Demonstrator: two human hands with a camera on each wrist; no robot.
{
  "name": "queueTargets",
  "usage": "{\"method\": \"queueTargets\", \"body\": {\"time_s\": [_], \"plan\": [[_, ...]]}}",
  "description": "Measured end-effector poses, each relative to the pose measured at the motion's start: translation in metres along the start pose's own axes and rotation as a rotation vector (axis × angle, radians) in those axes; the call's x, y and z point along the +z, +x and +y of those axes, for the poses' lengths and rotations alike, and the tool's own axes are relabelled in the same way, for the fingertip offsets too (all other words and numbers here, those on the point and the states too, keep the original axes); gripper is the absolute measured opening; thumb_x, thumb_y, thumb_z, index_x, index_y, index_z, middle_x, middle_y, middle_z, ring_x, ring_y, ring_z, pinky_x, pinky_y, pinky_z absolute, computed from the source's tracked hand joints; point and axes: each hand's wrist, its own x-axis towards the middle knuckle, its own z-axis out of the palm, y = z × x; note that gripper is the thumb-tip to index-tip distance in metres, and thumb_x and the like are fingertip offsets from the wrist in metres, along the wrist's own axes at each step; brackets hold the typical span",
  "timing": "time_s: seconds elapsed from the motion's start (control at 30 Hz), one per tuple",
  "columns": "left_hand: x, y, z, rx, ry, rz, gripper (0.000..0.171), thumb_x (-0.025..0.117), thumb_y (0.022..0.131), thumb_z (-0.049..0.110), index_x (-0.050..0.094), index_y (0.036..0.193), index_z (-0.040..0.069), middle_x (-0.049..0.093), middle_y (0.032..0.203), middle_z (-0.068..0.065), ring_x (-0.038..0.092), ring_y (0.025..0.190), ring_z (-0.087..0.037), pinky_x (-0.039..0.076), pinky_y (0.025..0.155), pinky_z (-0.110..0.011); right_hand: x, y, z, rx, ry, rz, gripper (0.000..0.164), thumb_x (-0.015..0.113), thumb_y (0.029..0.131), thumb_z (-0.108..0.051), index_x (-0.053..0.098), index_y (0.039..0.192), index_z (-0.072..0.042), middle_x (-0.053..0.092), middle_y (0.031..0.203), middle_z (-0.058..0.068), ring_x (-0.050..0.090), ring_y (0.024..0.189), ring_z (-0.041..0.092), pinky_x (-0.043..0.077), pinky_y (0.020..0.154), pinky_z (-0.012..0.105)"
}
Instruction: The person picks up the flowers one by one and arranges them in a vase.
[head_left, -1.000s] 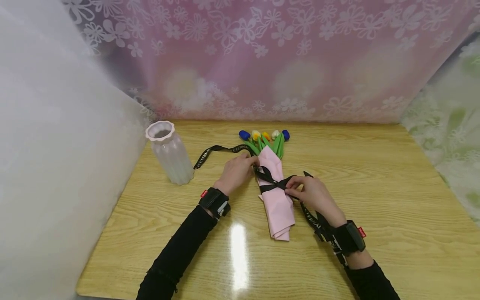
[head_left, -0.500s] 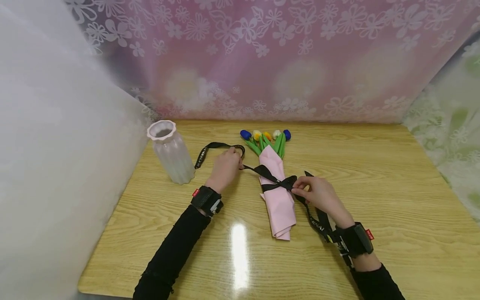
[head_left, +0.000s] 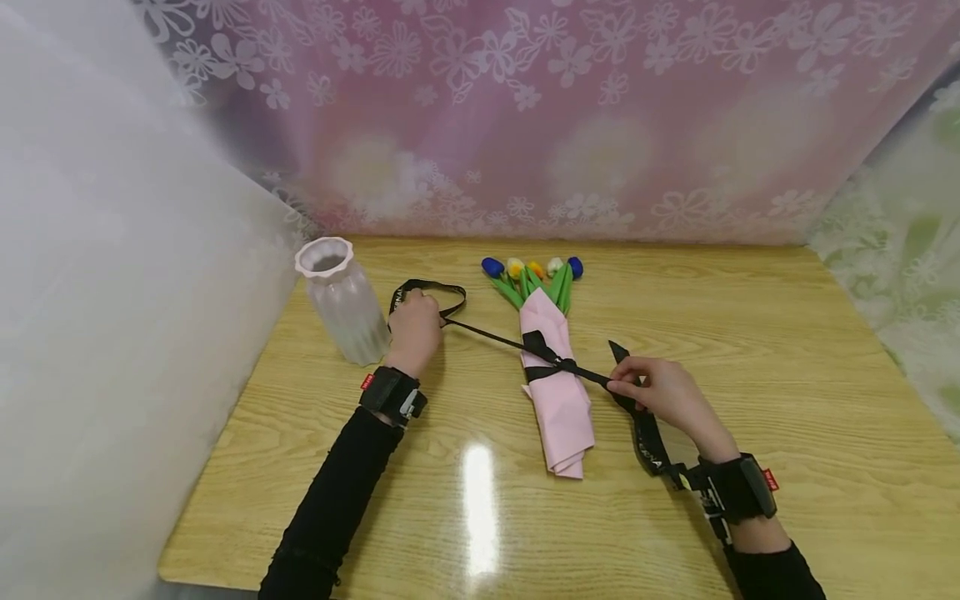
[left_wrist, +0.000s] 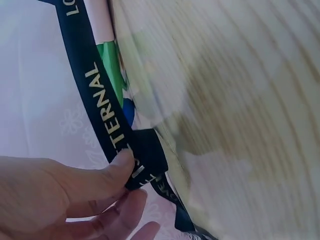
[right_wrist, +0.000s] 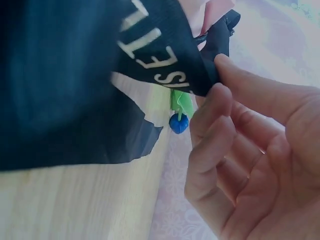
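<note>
A bouquet of artificial tulips (head_left: pixel 525 287) in blue, yellow, orange and white lies on the table, its stems rolled in pink wrapping paper (head_left: pixel 558 425). Round the paper runs a black ribbon (head_left: pixel 491 335) with pale lettering, knotted at the front. My left hand (head_left: pixel 415 329) pinches one ribbon end between thumb and fingers, left of the bouquet; the left wrist view shows the lettered ribbon (left_wrist: pixel 102 107) stretched from the thumb. To the right of the knot, my right hand (head_left: pixel 667 400) pinches the other side, its thumb and fingertips on the ribbon (right_wrist: pixel 200 70).
A ribbed, frosted vase (head_left: pixel 345 312) with a scalloped pink rim stands at the left, close to my left hand. Loose ribbon hangs below my right hand. A floral pink curtain (head_left: pixel 480 125) backs the wooden table (head_left: pixel 787 358).
My left hand has moved left, away from the bouquet, and my right hand a little right. The ribbon between them is pulled straight, and the bow's loops have shrunk toward the knot.
</note>
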Motion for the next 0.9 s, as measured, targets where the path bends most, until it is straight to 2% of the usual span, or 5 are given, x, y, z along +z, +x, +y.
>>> {"method": "queueTargets", "body": {"time_s": [0.17, 0.3, 0.4, 0.63, 0.9], "plan": [[0.001, -0.001, 0.016, 0.136, -0.095, -0.038, 0.018, 0.068, 0.095, 0.002, 0.07, 0.113, -0.001, 0.064, 0.112, -0.022, 0.063, 0.1, -0.039, 0.058, 0.08, -0.046, 0.0, 0.003, -0.005, -0.057, -0.036, 0.014, 0.015, 0.074, 0.095, -0.028, 0.074, 0.1, -0.014, 0.07, 0.084, -0.002, 0.055, 0.06, 0.013, 0.042, 0.054, 0.027], [0.005, -0.002, 0.039, 0.295, -0.216, -0.134, 0.028, 0.077, 0.092, 0.012, 0.07, 0.119, 0.008, 0.065, 0.121, -0.015, 0.057, 0.113, -0.037, 0.051, 0.095, -0.051, 0.005, 0.01, -0.017, -0.079, -0.056, 0.026, 0.019, 0.075, 0.094, -0.032, 0.075, 0.102, -0.016, 0.071, 0.089, -0.002, 0.05, 0.064, 0.013, 0.037, 0.056, 0.027], [0.008, -0.002, 0.055, 0.378, -0.228, -0.176, 0.025, 0.078, 0.091, 0.024, 0.074, 0.114, 0.014, 0.069, 0.116, -0.007, 0.06, 0.113, -0.032, 0.049, 0.099, -0.051, 0.01, 0.016, -0.027, -0.085, -0.054, 0.027, 0.017, 0.076, 0.092, -0.032, 0.076, 0.099, -0.016, 0.072, 0.089, -0.001, 0.053, 0.066, 0.014, 0.038, 0.055, 0.027], [0.015, -0.004, 0.071, 0.399, -0.229, -0.153, 0.015, 0.076, 0.091, 0.035, 0.077, 0.094, 0.02, 0.074, 0.095, 0.004, 0.069, 0.096, -0.019, 0.042, 0.106, -0.051, 0.02, 0.024, -0.037, -0.065, -0.089, 0.048, 0.01, 0.078, 0.091, -0.027, 0.077, 0.092, -0.017, 0.071, 0.083, -0.002, 0.06, 0.07, 0.013, 0.044, 0.058, 0.028], [0.017, -0.007, 0.058, 0.341, -0.231, -0.042, 0.015, 0.074, 0.09, 0.035, 0.078, 0.082, 0.022, 0.075, 0.081, 0.008, 0.069, 0.078, -0.013, 0.043, 0.096, -0.052, 0.014, 0.015, -0.026, -0.048, -0.08, 0.078, 0.01, 0.076, 0.093, -0.025, 0.077, 0.092, -0.015, 0.07, 0.083, -0.001, 0.059, 0.072, 0.015, 0.044, 0.063, 0.03]]}}
